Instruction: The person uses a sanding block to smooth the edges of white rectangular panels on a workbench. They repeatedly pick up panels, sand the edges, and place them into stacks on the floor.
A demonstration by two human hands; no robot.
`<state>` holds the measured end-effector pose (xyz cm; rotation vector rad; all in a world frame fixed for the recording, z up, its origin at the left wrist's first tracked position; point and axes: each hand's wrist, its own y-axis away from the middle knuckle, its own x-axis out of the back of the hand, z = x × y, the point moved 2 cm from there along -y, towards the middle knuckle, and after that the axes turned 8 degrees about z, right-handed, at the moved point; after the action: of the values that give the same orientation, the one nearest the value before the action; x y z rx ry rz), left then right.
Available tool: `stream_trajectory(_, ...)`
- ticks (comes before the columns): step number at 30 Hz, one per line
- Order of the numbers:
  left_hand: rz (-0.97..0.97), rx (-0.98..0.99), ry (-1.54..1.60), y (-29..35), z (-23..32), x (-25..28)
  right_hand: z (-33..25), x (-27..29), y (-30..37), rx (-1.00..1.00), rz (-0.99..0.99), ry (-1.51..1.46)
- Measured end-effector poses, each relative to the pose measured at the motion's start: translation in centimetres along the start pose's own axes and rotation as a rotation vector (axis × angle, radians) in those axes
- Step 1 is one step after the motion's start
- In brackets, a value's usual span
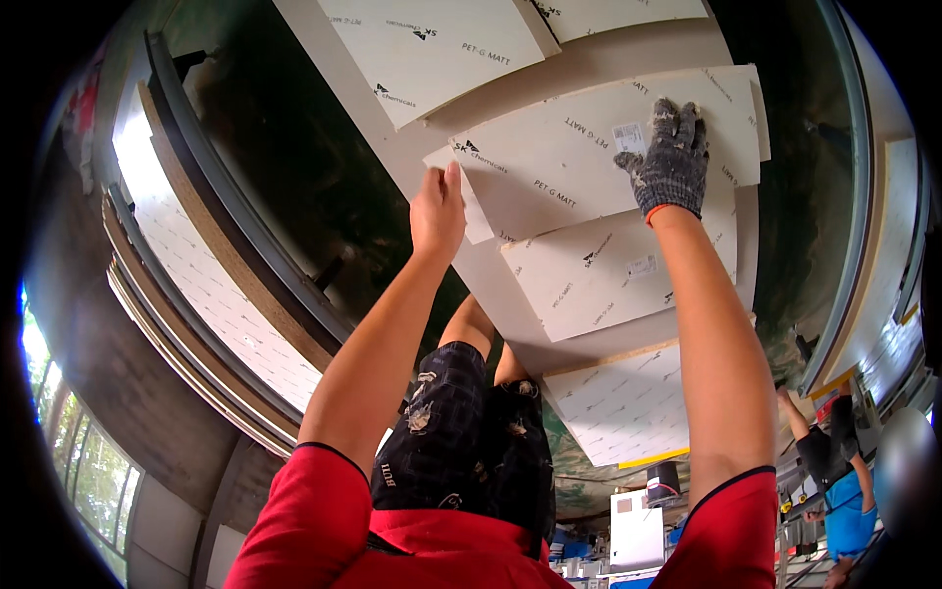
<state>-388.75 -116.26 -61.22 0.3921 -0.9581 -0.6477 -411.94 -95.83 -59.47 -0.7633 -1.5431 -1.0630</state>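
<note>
A long white film-covered panel [549, 162] lies in front of me, its film printed with dark marks. My right hand [671, 167], in a grey knit glove with an orange cuff, rests on its right part, fingers stretched out beside a small white label [629, 137]. At the panel's left end, a narrow white board end [473, 204] sticks out from beneath. My bare left hand [438, 211] is closed on that end, thumb up along its edge; the other fingers are partly hidden.
Another white panel [599, 280] lies nearer me, with one more [623, 407] below it. A further panel [442, 49] is at the far side. Boards [211, 226] stand stacked by a metal rail at left. At lower right, a person in a blue top [849, 515] is nearby.
</note>
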Motion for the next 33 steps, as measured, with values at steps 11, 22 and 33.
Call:
stream_trajectory(11, -0.148, -0.085, -0.371, 4.9, -3.6, 0.5, 0.0, -0.1, -0.2, -0.018, -0.030, -0.010)
stream_trajectory(22, -0.341, 0.123, -0.379, 10.1, -11.2, 9.7, 1.5, -1.7, 3.9, 0.031, 0.194, -0.233)
stream_trajectory(33, -0.412, 0.201, -0.631, 13.5, -24.7, 21.6, 1.6, -5.2, 50.6, -0.175, -0.455, -0.608)
